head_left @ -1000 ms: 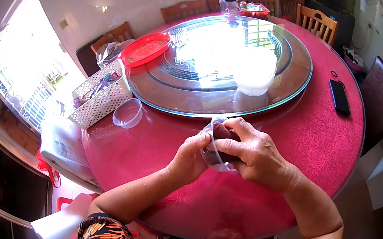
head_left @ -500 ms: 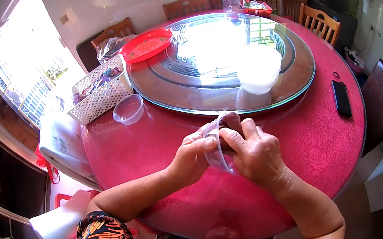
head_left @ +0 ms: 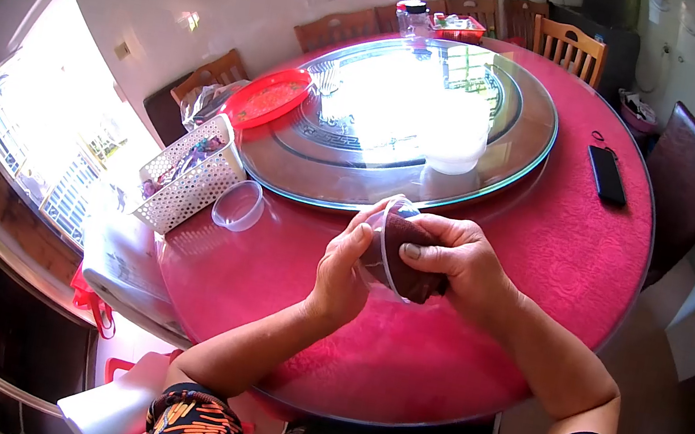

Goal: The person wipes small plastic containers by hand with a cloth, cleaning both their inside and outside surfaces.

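Tilted on its side above the near part of the table is a clear plastic bowl (head_left: pixel 368 268), gripped by my left hand (head_left: pixel 340 272) with its fingers round the outside. My right hand (head_left: pixel 471 268) is closed on a dark brown cloth (head_left: pixel 420 285), bunched into the bowl's mouth with the thumb pressing on it. Part of the cloth and the right fingertips are hidden inside the bowl. A second clear plastic bowl (head_left: pixel 238 206) rests on the table to the left. Whitish plastic bowls (head_left: pixel 458 139), washed out by glare, stand on the glass turntable (head_left: pixel 352 190).
A white perforated basket (head_left: pixel 187 196) with small wrapped items stands at the table's left edge. Behind it lies a red tray (head_left: pixel 268 97). A black phone (head_left: pixel 607 176) lies on the right. Jars (head_left: pixel 413 18) and a red basket (head_left: pixel 459 28) are at the back, with wooden chairs (head_left: pixel 568 45) around.
My right hand has pushed and turned the brown cloth, so more of it shows across the bowl's mouth. The bowl has rotated slightly in my left hand. The head view has shifted a little.
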`<action>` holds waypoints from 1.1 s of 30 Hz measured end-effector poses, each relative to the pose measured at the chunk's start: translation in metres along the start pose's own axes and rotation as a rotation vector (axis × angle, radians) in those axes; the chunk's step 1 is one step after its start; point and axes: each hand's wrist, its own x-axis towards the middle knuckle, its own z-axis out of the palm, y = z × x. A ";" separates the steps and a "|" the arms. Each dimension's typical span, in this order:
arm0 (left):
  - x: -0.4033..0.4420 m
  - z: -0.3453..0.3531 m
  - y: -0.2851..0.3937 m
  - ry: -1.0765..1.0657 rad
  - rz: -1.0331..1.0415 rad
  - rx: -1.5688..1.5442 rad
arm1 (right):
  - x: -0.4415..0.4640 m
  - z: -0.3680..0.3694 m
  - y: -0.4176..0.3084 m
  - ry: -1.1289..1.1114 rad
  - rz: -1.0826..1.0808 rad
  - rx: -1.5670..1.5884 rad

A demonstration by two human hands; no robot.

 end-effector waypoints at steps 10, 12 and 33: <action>0.006 0.003 0.000 0.111 -0.372 -0.329 | -0.005 0.010 0.008 0.021 -0.862 -1.574; 0.007 -0.001 -0.005 0.120 -0.391 -0.440 | -0.002 0.007 0.010 0.072 -0.934 -1.695; -0.003 -0.008 -0.020 0.107 -0.179 -0.095 | 0.008 -0.006 0.022 -0.137 -0.023 -0.451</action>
